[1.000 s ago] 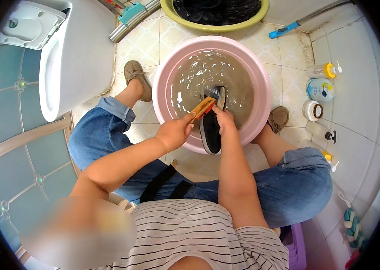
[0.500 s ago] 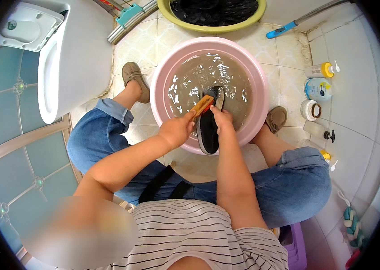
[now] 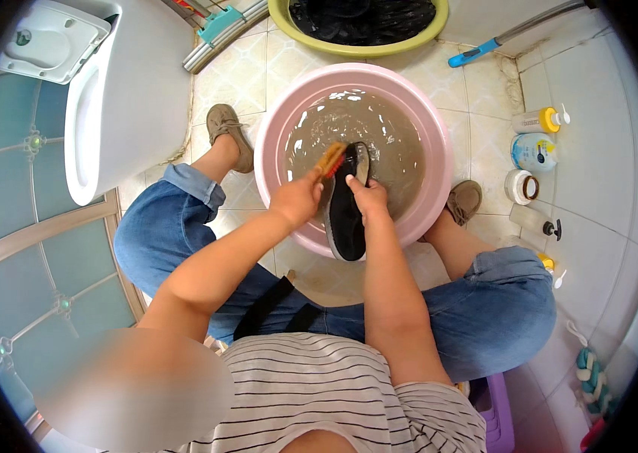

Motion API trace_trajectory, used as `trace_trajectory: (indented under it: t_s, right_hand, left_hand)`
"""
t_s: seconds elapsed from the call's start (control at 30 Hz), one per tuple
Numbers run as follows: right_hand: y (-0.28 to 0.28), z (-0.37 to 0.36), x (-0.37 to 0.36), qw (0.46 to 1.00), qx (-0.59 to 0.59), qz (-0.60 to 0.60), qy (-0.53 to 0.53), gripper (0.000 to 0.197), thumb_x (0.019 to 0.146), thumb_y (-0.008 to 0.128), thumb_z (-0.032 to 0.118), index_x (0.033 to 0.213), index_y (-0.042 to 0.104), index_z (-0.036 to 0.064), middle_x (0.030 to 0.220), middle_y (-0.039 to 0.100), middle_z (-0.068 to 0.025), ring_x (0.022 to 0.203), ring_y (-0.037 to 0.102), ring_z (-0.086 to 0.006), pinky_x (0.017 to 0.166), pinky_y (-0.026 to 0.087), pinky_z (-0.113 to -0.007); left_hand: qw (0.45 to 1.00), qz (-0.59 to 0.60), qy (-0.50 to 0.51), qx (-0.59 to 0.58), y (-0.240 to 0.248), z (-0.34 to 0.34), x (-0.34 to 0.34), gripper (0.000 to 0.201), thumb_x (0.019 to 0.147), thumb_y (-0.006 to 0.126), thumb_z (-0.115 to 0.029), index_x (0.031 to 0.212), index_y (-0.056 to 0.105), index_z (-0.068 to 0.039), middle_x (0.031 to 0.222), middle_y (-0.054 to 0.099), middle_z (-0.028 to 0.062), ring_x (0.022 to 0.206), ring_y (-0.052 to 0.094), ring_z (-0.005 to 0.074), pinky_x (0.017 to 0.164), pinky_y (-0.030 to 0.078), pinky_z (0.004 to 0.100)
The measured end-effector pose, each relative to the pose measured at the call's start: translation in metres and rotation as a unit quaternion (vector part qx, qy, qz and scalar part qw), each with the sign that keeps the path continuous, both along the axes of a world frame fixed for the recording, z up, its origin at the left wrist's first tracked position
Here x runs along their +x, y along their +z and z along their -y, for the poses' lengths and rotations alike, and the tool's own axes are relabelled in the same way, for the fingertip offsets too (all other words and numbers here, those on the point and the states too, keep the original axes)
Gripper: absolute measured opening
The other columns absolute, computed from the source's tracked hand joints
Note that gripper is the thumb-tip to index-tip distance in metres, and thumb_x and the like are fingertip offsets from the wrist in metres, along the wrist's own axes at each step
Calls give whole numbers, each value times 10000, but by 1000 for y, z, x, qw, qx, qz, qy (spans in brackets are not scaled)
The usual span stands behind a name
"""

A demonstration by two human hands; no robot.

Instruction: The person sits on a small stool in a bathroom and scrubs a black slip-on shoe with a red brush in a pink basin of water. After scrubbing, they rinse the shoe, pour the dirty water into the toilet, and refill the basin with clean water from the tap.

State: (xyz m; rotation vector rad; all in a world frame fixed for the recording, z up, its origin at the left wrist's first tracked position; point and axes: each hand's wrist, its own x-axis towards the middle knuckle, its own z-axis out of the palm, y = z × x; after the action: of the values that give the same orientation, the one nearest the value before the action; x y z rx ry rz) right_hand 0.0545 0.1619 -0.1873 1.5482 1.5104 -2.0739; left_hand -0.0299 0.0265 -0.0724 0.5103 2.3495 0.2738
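My left hand point(image 3: 296, 201) is closed round a scrubbing brush point(image 3: 329, 159) with a wooden back and red bristles. The bristles are close against the left side of a black shoe point(image 3: 345, 219). My right hand point(image 3: 369, 199) grips the shoe at its right edge, the thumb lying over the top and the other fingers mostly hidden. Tilted over the near rim of a pink basin point(image 3: 439, 151), the shoe has its pale-lined opening toward the far side. Murky brown water point(image 3: 398, 136) fills much of the basin.
A yellow-green tub point(image 3: 368, 50) holding dark, wet material stands beyond the basin. Several bottles line the right wall, among them a yellow-and-white pump bottle point(image 3: 536, 120). A blue-handled tool point(image 3: 473, 54) leans at far right; a mop head point(image 3: 221, 34) lies at far left.
The brush has moved slightly left and away, from across the shoe to its left side. My right hand has turned the shoe so more of its black upper shows.
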Motion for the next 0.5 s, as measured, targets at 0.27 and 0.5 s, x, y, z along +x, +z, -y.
trace_trajectory:
  t_s: [0.27, 0.5]
  right_hand:
    - [13, -13, -11, 960, 163, 127, 189, 542, 806, 596, 391, 1150, 562, -25, 1139, 588, -247, 1111, 537, -372, 955, 407, -404]
    - [14, -14, -14, 947, 162, 114, 253, 568, 795, 588, 390, 1184, 538, -20, 1186, 567, -233, 1127, 537, -346, 958, 410, -396]
  left_hand:
    - [971, 115, 98, 186, 2, 8, 1, 358, 941, 476, -250, 1270, 520, -114, 884, 640, 153, 753, 618, 242, 725, 482, 332]
    - [976, 115, 79, 166, -10, 8, 2, 367, 936, 486, -259, 1274, 522, -118, 967, 655, 140, 867, 633, 257, 771, 484, 347]
